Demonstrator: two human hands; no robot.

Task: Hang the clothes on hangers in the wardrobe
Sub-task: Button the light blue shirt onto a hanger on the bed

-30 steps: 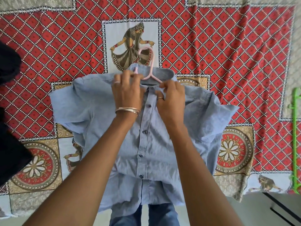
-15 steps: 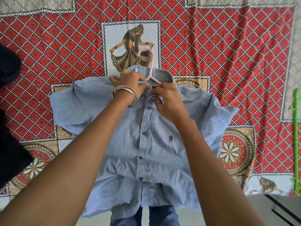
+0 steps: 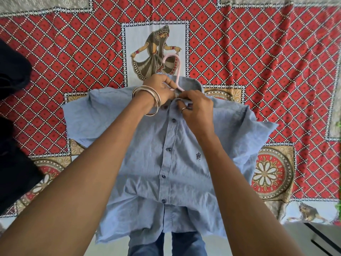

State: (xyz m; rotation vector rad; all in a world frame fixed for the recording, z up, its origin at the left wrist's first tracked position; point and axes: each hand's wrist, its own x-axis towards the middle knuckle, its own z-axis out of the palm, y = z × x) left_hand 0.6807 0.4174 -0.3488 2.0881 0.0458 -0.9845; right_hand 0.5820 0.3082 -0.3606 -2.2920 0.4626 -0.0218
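A home bedroom: a red patterned bedsheet [image 3: 258, 52] covers the bed.

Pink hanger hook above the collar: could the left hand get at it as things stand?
Probably yes. The left hand pinches the shirt at the collar, right beside the pink hanger, whose hook lies bare on the bedspread. It would first have to let go of the fabric.

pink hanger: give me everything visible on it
Only part of the pink hanger shows: a thin, pale pink hook, plastic by its look, rising out of the collar of the blue shirt and lying flat on the red patterned bedspread. Its shoulders are hidden inside the shirt. The left hand and right hand pinch the shirt's placket just below the hook's base.
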